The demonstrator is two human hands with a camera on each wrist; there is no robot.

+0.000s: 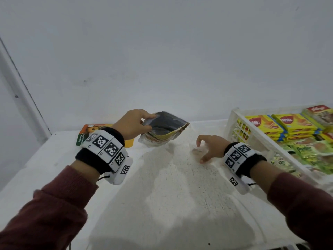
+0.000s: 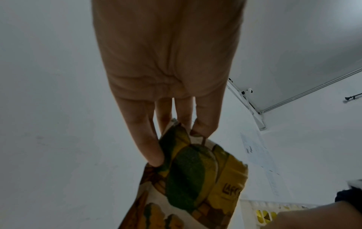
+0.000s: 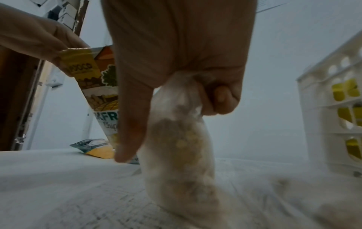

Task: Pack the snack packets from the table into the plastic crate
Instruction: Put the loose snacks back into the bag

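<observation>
My left hand grips a jackfruit chips packet by its top corner and holds it tilted above the back of the white table. The left wrist view shows thumb and fingers pinching the packet. My right hand hovers low over the table, between that packet and the white plastic crate, fingers curled downward. In the right wrist view its fingers hold a small clear packet, blurred, that hangs to the tabletop. The crate holds yellow wafer packs and green packets.
An orange and green packet lies flat on the table behind my left wrist. The wall runs close behind the table. The crate's perforated side stands just right of my right hand.
</observation>
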